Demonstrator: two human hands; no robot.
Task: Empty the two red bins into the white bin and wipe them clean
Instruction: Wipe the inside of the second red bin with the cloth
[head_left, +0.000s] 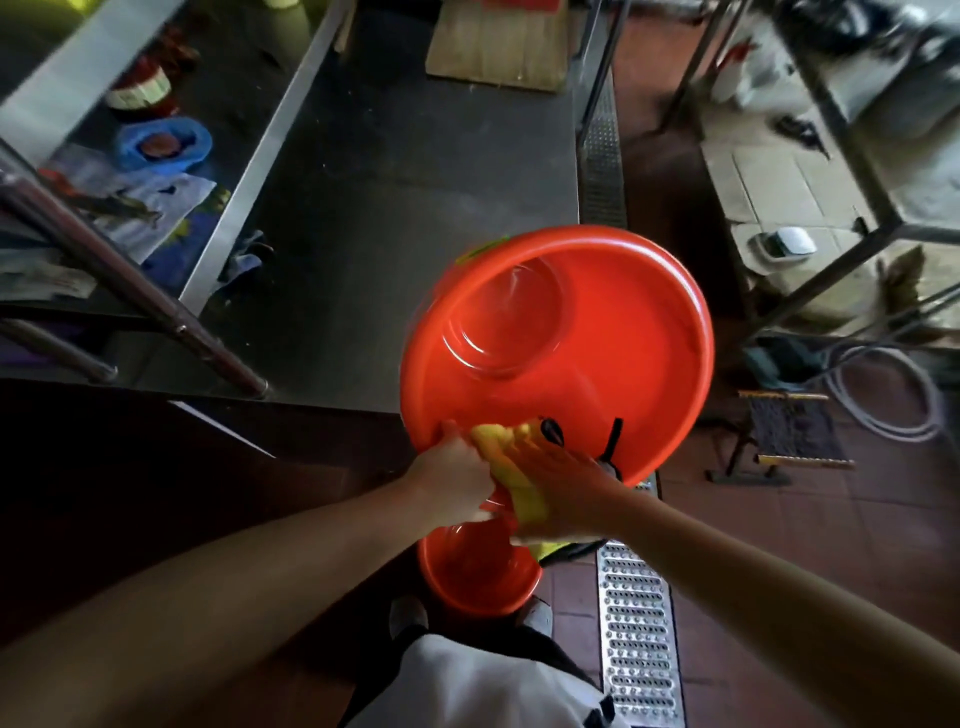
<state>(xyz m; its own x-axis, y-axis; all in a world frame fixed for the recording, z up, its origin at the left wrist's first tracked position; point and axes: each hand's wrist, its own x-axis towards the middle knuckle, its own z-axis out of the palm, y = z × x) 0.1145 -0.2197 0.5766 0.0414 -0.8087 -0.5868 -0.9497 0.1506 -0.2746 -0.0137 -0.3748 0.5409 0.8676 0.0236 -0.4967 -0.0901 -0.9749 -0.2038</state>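
Over the tiled floor, left hand (457, 478) gripping tilted red bin's (561, 353) rim, right hand (566, 493) pressing yellow cloth (519, 483) flat.

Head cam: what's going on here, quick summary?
A person is wiping a large red bin, tilted so its empty inside faces the camera. The left hand grips the near rim; the right hand presses a yellow cloth against that rim. A second red bin stands on the floor below, by the person's feet. A steel counter lies behind. No white bin is visible.
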